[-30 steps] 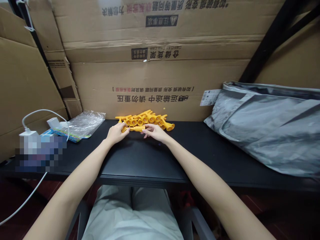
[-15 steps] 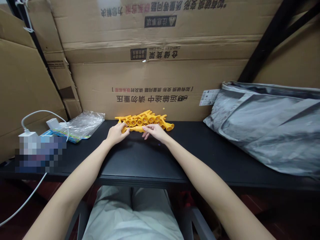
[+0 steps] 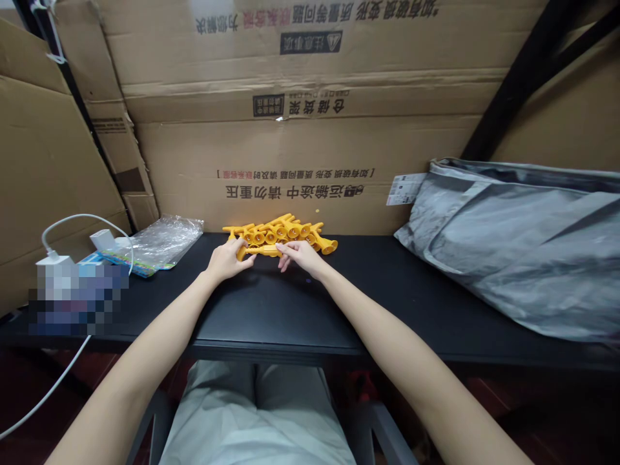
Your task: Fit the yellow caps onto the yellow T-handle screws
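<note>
A yellow plastic horn-shaped piece (image 3: 264, 250) lies level between my hands, in front of a heap of similar pieces. My left hand (image 3: 225, 259) is around its left end, thumb and fingers on either side. My right hand (image 3: 301, 256) pinches the right end between thumb and fingertips, the other fingers curled below. Its two ends are partly hidden by my fingers. Just behind, the heap of yellow pieces (image 3: 293, 229) shows several flared, cup-like mouths facing me.
The black table (image 3: 281, 310) ends at a cardboard wall (image 3: 300, 142) behind the heap. At the left are a clear plastic bag (image 3: 169, 239), a white charger (image 3: 55, 266) with a cable and a blurred-out object. A grey bag (image 3: 527, 252) fills the right side.
My left thumb has opened slightly away from the piece, so more of its narrow stem shows. The right hand shifted very little; the heap is unchanged.
</note>
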A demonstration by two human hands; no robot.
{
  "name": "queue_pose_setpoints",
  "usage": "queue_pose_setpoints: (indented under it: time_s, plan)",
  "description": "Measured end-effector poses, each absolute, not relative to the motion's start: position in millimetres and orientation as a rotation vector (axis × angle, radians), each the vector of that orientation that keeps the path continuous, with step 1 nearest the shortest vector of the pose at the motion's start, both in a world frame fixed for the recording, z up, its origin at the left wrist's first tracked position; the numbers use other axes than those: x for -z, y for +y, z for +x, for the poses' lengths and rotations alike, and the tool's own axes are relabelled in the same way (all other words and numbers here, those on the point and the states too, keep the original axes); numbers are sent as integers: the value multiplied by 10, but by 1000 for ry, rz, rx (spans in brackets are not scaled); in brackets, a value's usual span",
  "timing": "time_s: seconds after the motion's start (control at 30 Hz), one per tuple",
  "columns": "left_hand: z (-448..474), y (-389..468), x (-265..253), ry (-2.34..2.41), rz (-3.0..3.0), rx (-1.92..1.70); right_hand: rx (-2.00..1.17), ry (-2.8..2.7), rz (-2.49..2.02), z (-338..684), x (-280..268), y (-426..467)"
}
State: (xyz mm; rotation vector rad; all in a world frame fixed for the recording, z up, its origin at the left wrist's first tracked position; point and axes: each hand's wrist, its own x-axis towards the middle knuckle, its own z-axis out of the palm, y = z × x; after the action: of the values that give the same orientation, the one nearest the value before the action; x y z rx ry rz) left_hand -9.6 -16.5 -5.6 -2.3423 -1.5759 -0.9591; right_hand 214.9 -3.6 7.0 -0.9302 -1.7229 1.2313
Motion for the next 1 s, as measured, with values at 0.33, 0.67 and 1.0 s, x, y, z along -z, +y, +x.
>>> queue_pose_setpoints:
  time_s: [0.33,0.67,1.0]
  plan:
    - [-97,-167,49,-1594,-2321,929,-1278,-1670,-965,2137,-24,15]
    - [-120,-138,63,-1627,-2348,915,-1313,-1600,-1039,2099,-1,5]
    - [-101,-139,63,-1653,-2341,935,-1243,-1637,-1052,2086,-47,-24]
